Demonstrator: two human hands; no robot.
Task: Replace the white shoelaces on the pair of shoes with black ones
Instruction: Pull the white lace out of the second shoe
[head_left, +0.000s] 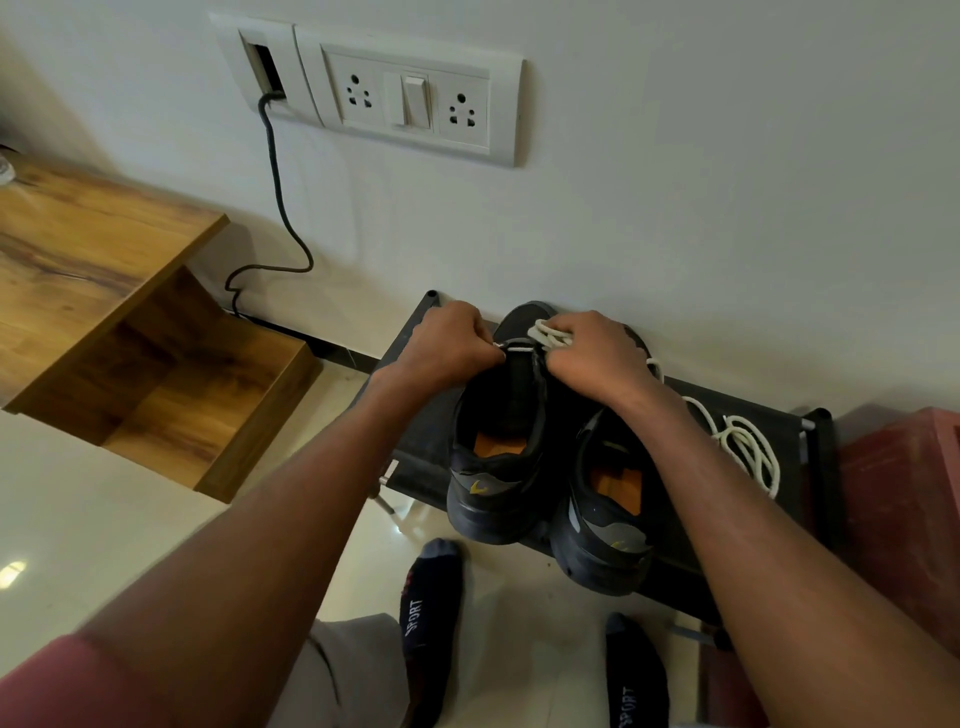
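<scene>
Two black shoes with orange insoles stand side by side on a low black rack (421, 457), heels toward me: the left shoe (496, 457) and the right shoe (605, 514). Over the left shoe's lacing, my left hand (447, 345) pinches a white lace end at the shoe's tongue. My right hand (597, 353) grips a bunch of white lace (545, 332) above the same shoe. A loose white lace (748, 447) lies coiled on the rack at the right. No black laces show.
The rack stands against a white wall with a socket panel (410, 98) and a black cable (278, 197) hanging down. A wooden cabinet (104, 291) is at the left, a red box (904, 509) at the right. My socked feet (431, 613) stand on the tiled floor.
</scene>
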